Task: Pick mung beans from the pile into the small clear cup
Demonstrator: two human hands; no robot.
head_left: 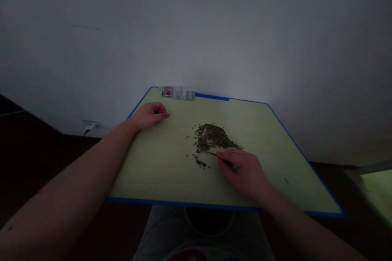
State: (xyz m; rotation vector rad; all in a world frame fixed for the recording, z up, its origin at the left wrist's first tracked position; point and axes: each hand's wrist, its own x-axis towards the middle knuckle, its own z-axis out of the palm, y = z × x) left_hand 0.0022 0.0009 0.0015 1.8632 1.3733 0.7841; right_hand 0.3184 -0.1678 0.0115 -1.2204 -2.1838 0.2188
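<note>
Right hand (241,169) pinches a thin tool (212,153) at the edge of the seed pile (212,134), which lies mid-counter, stray seeds toward the near edge. Left hand (150,115), loosely curled, nothing visible in it, rests by the counter's (159,171) left edge. Blurred-out flat item (179,93) at far edge, near the left corner; dark container (210,220) below near edge, between the legs.

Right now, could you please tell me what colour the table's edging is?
The edging is blue, showing best in the head view.
</note>
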